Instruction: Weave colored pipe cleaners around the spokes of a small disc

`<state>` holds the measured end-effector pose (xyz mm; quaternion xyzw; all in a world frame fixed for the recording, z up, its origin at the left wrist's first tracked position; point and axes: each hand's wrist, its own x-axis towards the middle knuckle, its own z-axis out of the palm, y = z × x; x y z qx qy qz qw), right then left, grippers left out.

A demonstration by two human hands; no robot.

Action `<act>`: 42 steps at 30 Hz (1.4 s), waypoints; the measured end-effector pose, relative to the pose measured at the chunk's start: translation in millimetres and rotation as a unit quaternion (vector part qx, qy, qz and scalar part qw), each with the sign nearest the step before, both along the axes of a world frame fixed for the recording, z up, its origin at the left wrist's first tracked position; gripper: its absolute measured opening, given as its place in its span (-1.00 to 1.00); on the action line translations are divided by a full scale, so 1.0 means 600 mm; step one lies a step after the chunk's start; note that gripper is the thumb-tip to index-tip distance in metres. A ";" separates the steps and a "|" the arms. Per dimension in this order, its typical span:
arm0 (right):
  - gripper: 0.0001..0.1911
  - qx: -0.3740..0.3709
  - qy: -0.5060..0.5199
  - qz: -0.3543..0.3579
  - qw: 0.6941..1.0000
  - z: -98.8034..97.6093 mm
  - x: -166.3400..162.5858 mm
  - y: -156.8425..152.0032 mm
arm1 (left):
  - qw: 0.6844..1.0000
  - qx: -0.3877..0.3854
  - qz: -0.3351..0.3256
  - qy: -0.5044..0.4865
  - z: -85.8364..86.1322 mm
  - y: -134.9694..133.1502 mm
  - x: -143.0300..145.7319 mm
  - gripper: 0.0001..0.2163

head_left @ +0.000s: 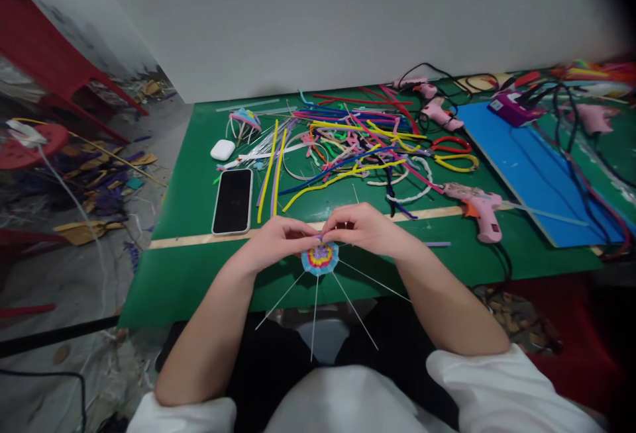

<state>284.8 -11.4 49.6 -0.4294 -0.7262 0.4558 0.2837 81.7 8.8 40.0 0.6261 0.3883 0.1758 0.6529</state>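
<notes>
My left hand (278,238) and my right hand (365,228) meet at the near edge of the green table (189,274), both with fingers pinched closed. Between them they hold a small woven disc (320,259) of blue, yellow, pink and purple rings, with several thin white spokes (348,300) fanning down toward my lap. The fingertips press on the disc's upper rim, which they partly hide.
A heap of coloured pipe cleaners (358,145) lies behind my hands. A black phone (232,201) and a white earbud case (222,149) sit left. A pink glue gun (479,211) lies right, beside a blue board (531,175) with cables. Red chairs (44,55) stand at far left.
</notes>
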 end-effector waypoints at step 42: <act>-0.86 0.072 0.012 -0.087 0.994 -0.017 -0.005 0.001 | 0.983 0.144 0.115 0.001 -0.012 -0.003 0.008 -0.80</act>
